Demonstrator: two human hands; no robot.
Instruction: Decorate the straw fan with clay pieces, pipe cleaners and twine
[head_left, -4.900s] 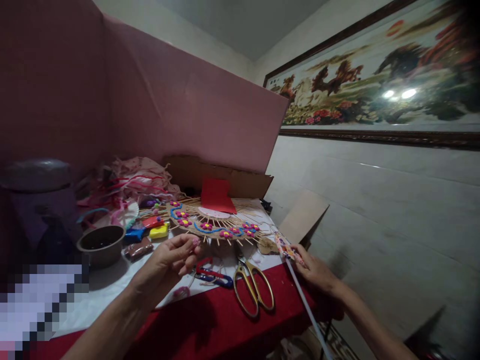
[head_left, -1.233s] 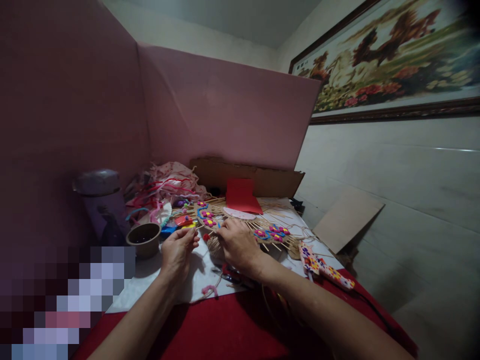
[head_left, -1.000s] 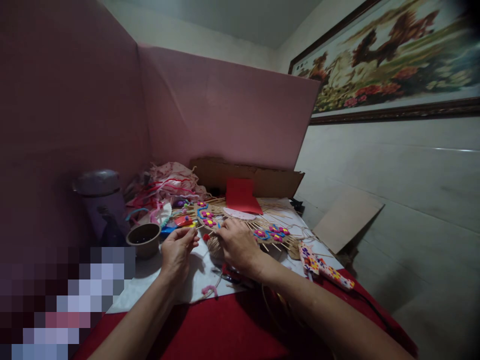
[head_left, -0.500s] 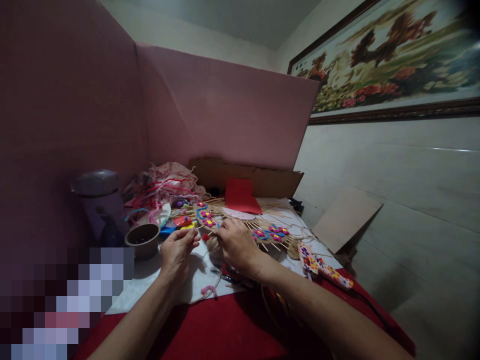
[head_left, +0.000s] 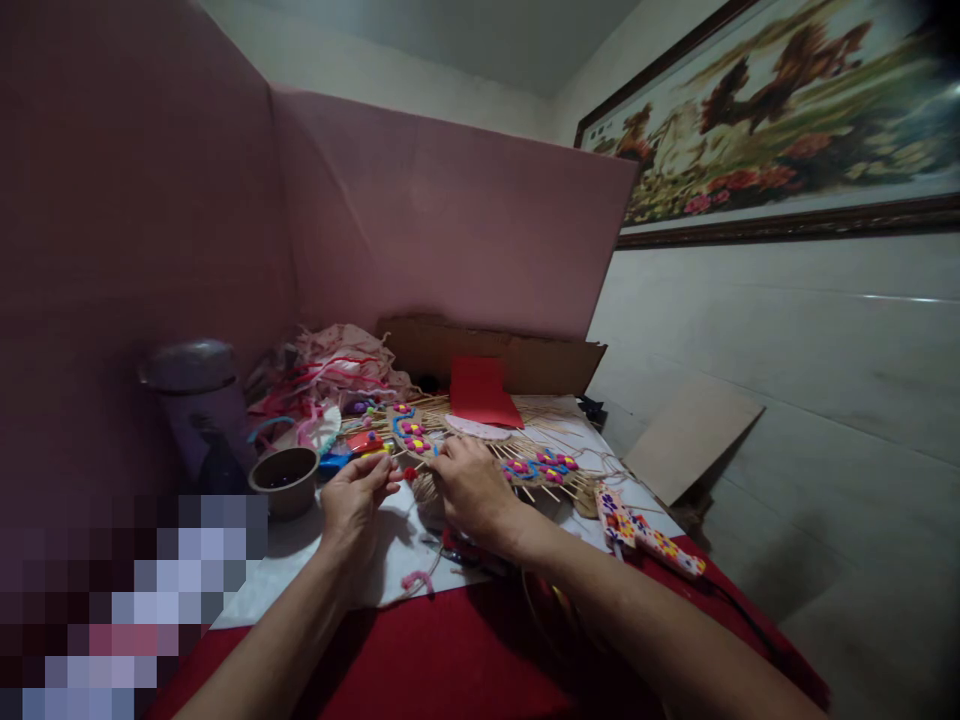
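Observation:
A curved cardboard piece (head_left: 540,468) lies in front of me, trimmed with pink-and-yellow flowers and a wavy blue strip; thin sticks fan out along its edge. My right hand (head_left: 476,490) is curled over its middle, fingers closed on it and hiding that part. A bit of blue shows at those fingertips. Just to the left, my left hand (head_left: 356,500) is held in a pinch beside the arc's left end. Whatever lies between its fingertips is too small to make out. A small red pompom (head_left: 410,474) sits between the two hands.
A brown cup of dark liquid (head_left: 283,482) stands left of my left hand, near a purple tumbler (head_left: 199,410). A flower-patterned glue gun (head_left: 649,535) with a black cord rests at right. Behind are red paper (head_left: 480,390), pink fabric (head_left: 345,365) and a cardboard strip (head_left: 555,362).

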